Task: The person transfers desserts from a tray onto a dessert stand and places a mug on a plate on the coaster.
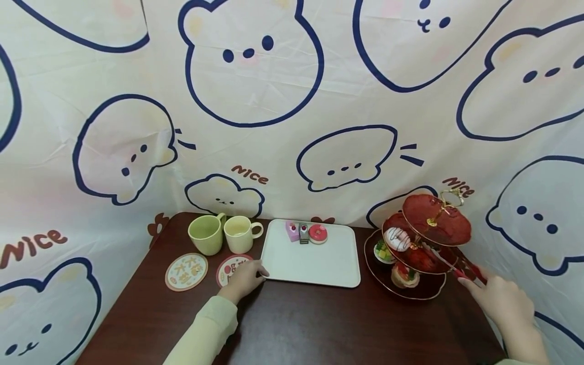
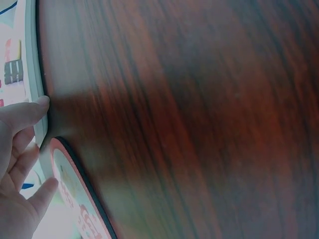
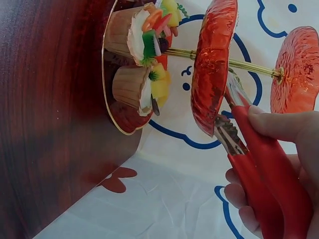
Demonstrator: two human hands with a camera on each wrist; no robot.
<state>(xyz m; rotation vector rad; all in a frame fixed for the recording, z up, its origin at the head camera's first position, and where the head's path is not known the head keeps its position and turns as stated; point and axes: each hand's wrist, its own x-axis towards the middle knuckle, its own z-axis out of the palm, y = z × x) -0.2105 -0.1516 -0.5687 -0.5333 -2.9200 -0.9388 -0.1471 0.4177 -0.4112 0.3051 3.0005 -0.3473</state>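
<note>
My right hand [image 1: 502, 299] grips red-handled metal tongs [image 3: 269, 174], their tips at the middle tier of a red three-tier stand [image 1: 438, 218]. A white doughnut [image 1: 397, 239] with dark drizzle lies at the left of that tier, apart from the tongs. Two fruit-topped cupcakes, one with yellow fruit [image 3: 134, 89] and one with red [image 1: 405, 275], sit on the bottom tier. My left hand [image 1: 244, 280] rests at the near left corner of a white tray [image 1: 315, 263], a fingertip touching its rim and the thumb apart. A pink doughnut [image 1: 318, 233] and two small cake slices [image 1: 298, 232] lie along the tray's back.
A green mug [image 1: 207, 235] and a cream mug [image 1: 239, 235] stand at the back left of the dark wooden table [image 1: 292, 324]. Before them lie two round coasters, one orange-rimmed [image 1: 186, 272], one pink-rimmed [image 2: 79, 199] beside my left hand. A patterned cloth [image 1: 255, 101] hangs behind.
</note>
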